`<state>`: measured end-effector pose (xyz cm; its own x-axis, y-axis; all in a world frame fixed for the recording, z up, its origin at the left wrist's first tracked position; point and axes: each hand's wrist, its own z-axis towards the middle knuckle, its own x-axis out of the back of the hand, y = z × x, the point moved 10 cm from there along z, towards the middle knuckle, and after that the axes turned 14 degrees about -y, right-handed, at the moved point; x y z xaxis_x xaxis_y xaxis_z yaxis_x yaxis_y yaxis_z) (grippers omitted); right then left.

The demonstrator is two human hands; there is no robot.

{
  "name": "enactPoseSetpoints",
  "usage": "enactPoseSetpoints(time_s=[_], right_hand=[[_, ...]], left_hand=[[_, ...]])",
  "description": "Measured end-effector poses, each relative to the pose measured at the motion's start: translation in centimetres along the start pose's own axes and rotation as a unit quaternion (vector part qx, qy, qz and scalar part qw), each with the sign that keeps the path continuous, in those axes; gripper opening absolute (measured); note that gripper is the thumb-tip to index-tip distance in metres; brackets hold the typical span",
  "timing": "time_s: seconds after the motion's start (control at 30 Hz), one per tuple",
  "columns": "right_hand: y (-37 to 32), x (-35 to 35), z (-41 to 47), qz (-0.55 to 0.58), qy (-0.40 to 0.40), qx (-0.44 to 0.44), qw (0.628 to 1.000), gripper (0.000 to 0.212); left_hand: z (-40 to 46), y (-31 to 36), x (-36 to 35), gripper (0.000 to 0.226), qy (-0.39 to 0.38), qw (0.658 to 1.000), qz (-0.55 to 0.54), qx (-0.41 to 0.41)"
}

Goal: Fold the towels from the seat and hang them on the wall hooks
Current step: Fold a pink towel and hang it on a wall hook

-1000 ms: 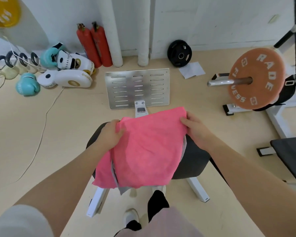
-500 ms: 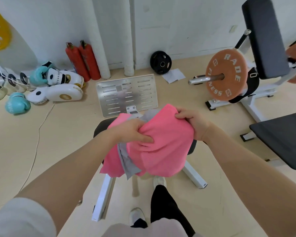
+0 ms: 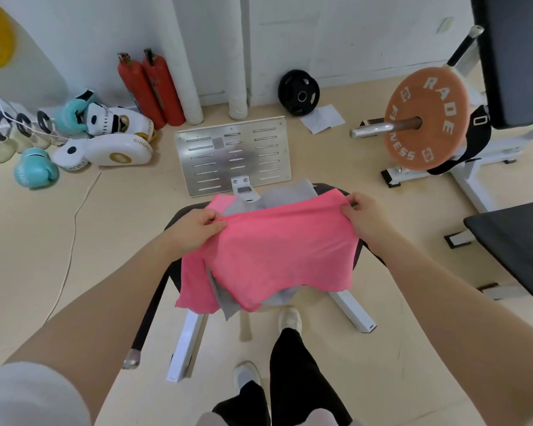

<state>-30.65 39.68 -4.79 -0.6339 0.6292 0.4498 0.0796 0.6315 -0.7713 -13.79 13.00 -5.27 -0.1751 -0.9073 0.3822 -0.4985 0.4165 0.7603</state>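
A pink towel (image 3: 277,256) hangs spread between my two hands above the black seat (image 3: 179,216). My left hand (image 3: 194,226) pinches its top left corner and my right hand (image 3: 363,213) pinches its top right corner. A grey towel (image 3: 280,198) lies under the pink one, with its edge showing behind the top and at the lower left. A second pink layer shows at the far left below my left hand. No wall hooks are in sight.
A slotted metal footplate (image 3: 233,158) stands just beyond the seat. Two red extinguishers (image 3: 150,87), boxing gloves and pads (image 3: 105,142) line the left wall. A barbell with an orange plate (image 3: 425,118) and a black bench (image 3: 517,247) stand at the right.
My hands have moved apart and the pink towel, bunched half a second ago, is now stretched flat between them. The view has shifted slightly.
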Motion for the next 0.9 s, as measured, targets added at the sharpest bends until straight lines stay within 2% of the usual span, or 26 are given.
enactPoseSetpoints(time_s=[0.2, 0.3, 0.37, 0.47, 0.57, 0.63, 0.67, 0.77, 0.83, 0.9], right_hand=[[-4.8, 1.7, 6.1, 0.058, 0.028, 0.052, 0.997, 0.014], [-5.0, 1.8, 9.0, 0.066, 0.031, 0.027, 0.997, 0.026], [-4.1, 0.8, 9.8, 0.050, 0.001, -0.009, 0.999, 0.035], [-1.1, -0.2, 9.2, -0.036, -0.028, -0.052, 0.998, 0.037], [2.4, 0.0, 7.2, -0.093, -0.002, -0.071, 0.993, 0.028], [4.2, -0.3, 5.5, -0.099, 0.003, -0.076, 0.992, 0.012], [5.0, -0.5, 4.6, -0.097, 0.006, -0.083, 0.992, 0.009], [7.0, -1.5, 2.6, -0.071, 0.015, -0.099, 0.992, 0.017], [8.0, -2.6, 1.4, -0.045, 0.008, -0.108, 0.993, 0.004], [9.0, -3.8, 0.4, -0.019, 0.002, -0.120, 0.993, 0.011]], left_hand=[[3.0, 3.1, 7.2, 0.019, 0.206, 0.978, 0.026, -0.003], [4.5, 3.5, 9.3, 0.035, 0.268, 0.963, 0.012, 0.008], [5.5, 2.4, 8.5, 0.042, 0.265, 0.963, 0.020, 0.040], [6.2, -1.4, 5.1, 0.044, 0.213, 0.970, 0.045, 0.108], [4.5, -2.9, 2.3, 0.024, 0.224, 0.964, 0.089, 0.111], [2.4, -3.3, 0.4, 0.011, 0.245, 0.962, 0.050, 0.107], [1.5, -3.9, -0.9, 0.015, 0.235, 0.964, 0.028, 0.118], [-0.6, -7.3, -4.8, 0.022, 0.182, 0.969, -0.054, 0.161], [-1.7, -9.5, -6.3, 0.025, 0.173, 0.963, -0.097, 0.181], [-2.1, -10.5, -7.2, 0.026, 0.181, 0.959, -0.128, 0.176]])
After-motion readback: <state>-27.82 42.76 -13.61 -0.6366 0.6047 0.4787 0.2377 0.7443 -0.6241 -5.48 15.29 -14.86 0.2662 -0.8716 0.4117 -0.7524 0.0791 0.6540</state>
